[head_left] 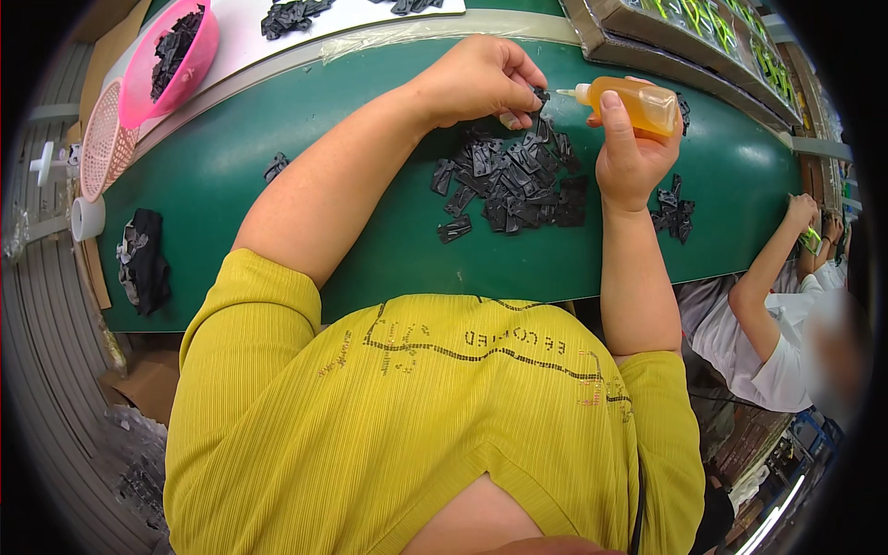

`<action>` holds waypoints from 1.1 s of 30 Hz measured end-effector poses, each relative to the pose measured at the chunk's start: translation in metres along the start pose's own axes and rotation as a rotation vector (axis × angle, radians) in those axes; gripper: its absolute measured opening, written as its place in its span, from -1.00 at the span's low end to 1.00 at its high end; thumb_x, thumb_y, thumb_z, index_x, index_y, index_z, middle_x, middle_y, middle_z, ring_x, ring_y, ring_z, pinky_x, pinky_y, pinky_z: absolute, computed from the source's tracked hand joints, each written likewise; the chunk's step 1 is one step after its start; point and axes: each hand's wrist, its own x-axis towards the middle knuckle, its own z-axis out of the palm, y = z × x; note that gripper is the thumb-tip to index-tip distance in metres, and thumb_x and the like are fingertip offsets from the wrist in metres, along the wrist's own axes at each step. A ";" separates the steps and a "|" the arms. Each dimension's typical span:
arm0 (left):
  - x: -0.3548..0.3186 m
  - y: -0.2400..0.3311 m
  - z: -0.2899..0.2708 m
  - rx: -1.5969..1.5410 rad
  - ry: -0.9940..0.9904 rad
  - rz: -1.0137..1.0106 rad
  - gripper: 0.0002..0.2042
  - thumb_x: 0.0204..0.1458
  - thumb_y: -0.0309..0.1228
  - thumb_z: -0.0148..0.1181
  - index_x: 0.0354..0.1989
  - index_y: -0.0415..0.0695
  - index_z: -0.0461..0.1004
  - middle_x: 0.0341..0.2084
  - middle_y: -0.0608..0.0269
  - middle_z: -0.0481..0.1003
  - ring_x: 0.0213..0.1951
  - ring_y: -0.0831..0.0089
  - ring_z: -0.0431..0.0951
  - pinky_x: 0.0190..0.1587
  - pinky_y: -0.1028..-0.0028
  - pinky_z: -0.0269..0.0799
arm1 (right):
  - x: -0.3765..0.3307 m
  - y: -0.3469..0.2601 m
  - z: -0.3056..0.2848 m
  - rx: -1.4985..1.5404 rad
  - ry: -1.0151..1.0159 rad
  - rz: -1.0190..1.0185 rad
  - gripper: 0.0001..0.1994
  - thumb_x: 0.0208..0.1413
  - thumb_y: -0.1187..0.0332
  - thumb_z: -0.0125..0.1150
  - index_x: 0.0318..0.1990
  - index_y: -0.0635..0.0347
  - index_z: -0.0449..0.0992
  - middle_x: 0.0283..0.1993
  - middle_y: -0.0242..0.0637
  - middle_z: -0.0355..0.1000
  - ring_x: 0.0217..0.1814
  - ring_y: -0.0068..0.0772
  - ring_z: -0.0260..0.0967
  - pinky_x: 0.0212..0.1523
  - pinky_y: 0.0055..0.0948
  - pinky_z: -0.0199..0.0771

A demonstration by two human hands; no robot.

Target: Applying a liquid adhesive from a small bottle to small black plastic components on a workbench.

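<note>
Between the thumb and fingers of my left hand (481,83) is a small black plastic piece (541,95), partly hidden by the fingertips. My right hand (634,157) is wrapped round a squeeze bottle (647,104) of amber liquid, tilted on its side. Its thin nozzle points left at the black piece; whether they touch I cannot tell. Below both hands a heap of flat black plastic pieces (518,180) lies on the green tabletop (388,250). A smaller cluster of black pieces (675,211) sits right of my right forearm.
At the far left are a pink basket (199,69) with black pieces inside and a pale pink colander (97,148). A dark cloth (146,264) lies near the left edge. Cardboard trays (638,32) of green-and-black items stand far right. A co-worker's arm (763,277) reaches in at right.
</note>
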 end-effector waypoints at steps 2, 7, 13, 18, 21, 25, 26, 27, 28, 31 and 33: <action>-0.002 0.001 0.001 0.007 0.001 0.006 -0.72 -0.10 -0.56 0.17 -0.17 -0.40 0.41 -0.44 0.09 0.51 -0.46 0.42 0.57 -0.37 0.53 0.50 | -0.002 -0.002 0.000 -0.007 -0.001 -0.002 -0.68 -0.07 0.52 0.28 -0.16 0.28 0.31 -0.32 -0.28 0.40 -0.44 -0.52 0.37 -0.42 -0.57 0.41; -0.002 0.001 0.002 0.016 -0.007 0.019 -0.72 -0.10 -0.56 0.17 -0.18 -0.40 0.42 -0.45 0.09 0.51 -0.47 0.42 0.57 -0.38 0.53 0.50 | -0.002 0.001 -0.001 -0.029 -0.018 -0.054 -0.71 -0.01 0.47 0.24 -0.13 0.29 0.34 -0.27 -0.24 0.43 -0.39 -0.46 0.42 -0.45 -0.51 0.50; 0.000 0.003 0.001 0.048 -0.005 0.023 -0.72 -0.10 -0.55 0.18 -0.18 -0.39 0.42 -0.44 0.10 0.52 -0.47 0.43 0.57 -0.38 0.53 0.50 | 0.002 0.004 -0.002 -0.039 -0.027 -0.048 -0.71 -0.01 0.47 0.25 -0.14 0.30 0.34 -0.28 -0.24 0.43 -0.42 -0.47 0.42 -0.44 -0.52 0.49; 0.001 0.003 0.001 0.038 -0.005 0.024 -0.73 -0.10 -0.55 0.18 -0.19 -0.40 0.43 -0.45 0.09 0.52 -0.46 0.43 0.57 -0.39 0.55 0.50 | 0.006 -0.001 -0.006 -0.008 0.029 -0.023 -0.70 -0.05 0.53 0.26 -0.16 0.27 0.32 -0.32 -0.27 0.41 -0.44 -0.52 0.38 -0.46 -0.56 0.42; -0.001 0.004 0.001 0.041 0.008 0.026 -0.73 -0.09 -0.55 0.18 -0.19 -0.40 0.43 -0.45 0.09 0.52 -0.46 0.43 0.57 -0.38 0.56 0.49 | 0.006 0.001 -0.015 0.049 -0.008 0.021 -0.74 -0.04 0.50 0.24 -0.19 0.27 0.34 -0.36 -0.28 0.42 -0.49 -0.54 0.37 -0.50 -0.59 0.40; -0.002 0.005 0.000 0.041 0.018 0.021 -0.73 -0.09 -0.55 0.18 -0.18 -0.40 0.43 -0.45 0.08 0.52 -0.45 0.42 0.59 -0.38 0.58 0.48 | 0.002 -0.002 -0.011 0.044 -0.047 0.041 -0.79 0.01 0.45 0.17 -0.19 0.30 0.39 -0.35 -0.23 0.44 -0.52 -0.52 0.35 -0.51 -0.59 0.36; -0.002 0.006 0.000 0.040 0.016 0.021 -0.73 -0.09 -0.55 0.18 -0.18 -0.40 0.43 -0.45 0.08 0.52 -0.45 0.42 0.59 -0.38 0.58 0.48 | 0.001 -0.002 -0.010 0.022 -0.080 0.050 -0.78 0.01 0.45 0.17 -0.19 0.30 0.39 -0.36 -0.24 0.43 -0.51 -0.53 0.35 -0.51 -0.60 0.36; -0.002 0.006 0.000 0.050 0.012 0.023 -0.72 -0.09 -0.55 0.18 -0.18 -0.40 0.43 -0.45 0.07 0.52 -0.45 0.42 0.59 -0.37 0.58 0.48 | 0.000 -0.003 -0.009 0.021 -0.079 0.051 -0.78 0.01 0.45 0.17 -0.19 0.30 0.39 -0.36 -0.24 0.43 -0.51 -0.53 0.35 -0.51 -0.60 0.36; -0.002 0.006 0.000 0.060 0.010 0.024 -0.71 -0.09 -0.54 0.19 -0.17 -0.40 0.43 -0.45 0.07 0.52 -0.44 0.42 0.59 -0.37 0.58 0.48 | -0.001 -0.003 -0.008 0.002 -0.092 0.052 -0.77 0.00 0.45 0.18 -0.18 0.29 0.38 -0.36 -0.25 0.43 -0.49 -0.53 0.36 -0.50 -0.60 0.36; -0.003 0.008 0.001 0.079 0.014 0.024 -0.70 -0.10 -0.54 0.19 -0.17 -0.41 0.42 -0.44 0.07 0.53 -0.44 0.42 0.59 -0.37 0.59 0.48 | -0.002 -0.005 -0.005 -0.005 -0.088 0.072 -0.74 -0.05 0.47 0.23 -0.18 0.27 0.35 -0.36 -0.30 0.41 -0.48 -0.57 0.35 -0.50 -0.64 0.36; -0.002 0.006 0.001 0.082 0.016 0.023 -0.70 -0.10 -0.54 0.19 -0.17 -0.41 0.43 -0.44 0.07 0.53 -0.44 0.42 0.59 -0.37 0.59 0.48 | -0.002 -0.005 -0.006 0.006 -0.071 0.090 -0.70 -0.09 0.50 0.27 -0.19 0.25 0.34 -0.36 -0.34 0.40 -0.48 -0.62 0.35 -0.49 -0.66 0.37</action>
